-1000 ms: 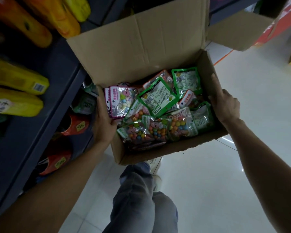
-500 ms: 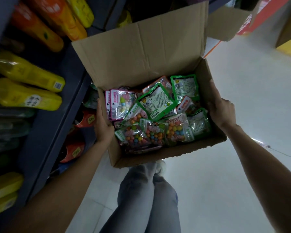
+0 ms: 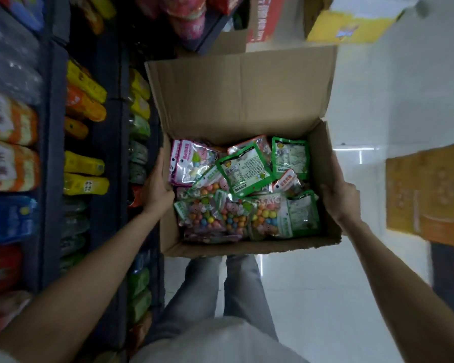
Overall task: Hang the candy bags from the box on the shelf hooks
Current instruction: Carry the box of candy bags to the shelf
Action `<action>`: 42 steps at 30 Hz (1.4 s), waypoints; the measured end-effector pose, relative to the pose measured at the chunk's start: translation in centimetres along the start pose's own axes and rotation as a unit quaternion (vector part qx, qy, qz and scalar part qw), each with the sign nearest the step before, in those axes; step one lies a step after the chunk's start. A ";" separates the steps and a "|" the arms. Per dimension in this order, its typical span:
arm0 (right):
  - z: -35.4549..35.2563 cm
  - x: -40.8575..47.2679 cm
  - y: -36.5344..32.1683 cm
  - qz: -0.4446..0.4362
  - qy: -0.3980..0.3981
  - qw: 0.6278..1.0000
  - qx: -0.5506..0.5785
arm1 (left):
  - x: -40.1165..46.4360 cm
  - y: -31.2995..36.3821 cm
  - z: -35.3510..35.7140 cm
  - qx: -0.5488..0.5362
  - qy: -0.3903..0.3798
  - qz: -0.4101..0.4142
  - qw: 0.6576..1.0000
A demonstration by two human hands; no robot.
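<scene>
The left hand (image 3: 156, 189) and right hand (image 3: 340, 197) hold the box (image 3: 247, 100) by its sides, mid-frame; the candy bags (image 3: 244, 189) look light and crinkly; pinch one at its top.

Brown box (image 3: 247, 100) holds green, pink, multicoloured-dotted candy bags (image 3: 244, 189).

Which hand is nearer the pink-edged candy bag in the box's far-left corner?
Left. The left hand grips the cardboard box wall right beside the pink-edged candy bag. The right hand holds the opposite wall, across all the bags.
</scene>
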State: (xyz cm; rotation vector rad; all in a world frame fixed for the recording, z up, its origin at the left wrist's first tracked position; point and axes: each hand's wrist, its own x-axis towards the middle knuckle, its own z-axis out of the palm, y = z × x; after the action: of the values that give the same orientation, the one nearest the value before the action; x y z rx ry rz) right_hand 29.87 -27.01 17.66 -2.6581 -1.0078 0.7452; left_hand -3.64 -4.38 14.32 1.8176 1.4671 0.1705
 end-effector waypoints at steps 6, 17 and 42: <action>-4.9 -13.1 5.0 0.153 0.089 0.983 0.054 | -1.6 12.2 -1.2 0.004 -0.127 0.158 0.979; -13.2 -27.0 13.8 0.342 0.221 0.906 0.115 | -6.7 36.1 6.2 0.140 -0.226 0.381 0.886; -37.5 -34.2 38.8 0.447 0.437 0.776 0.082 | -24.0 75.9 29.9 0.121 -0.266 0.576 0.763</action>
State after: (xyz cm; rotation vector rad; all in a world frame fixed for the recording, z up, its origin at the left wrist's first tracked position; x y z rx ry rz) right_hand 49.41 -79.09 49.06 -2.6797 0.5700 -0.3499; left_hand 63.52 -42.13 50.35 2.4713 -0.1754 0.0399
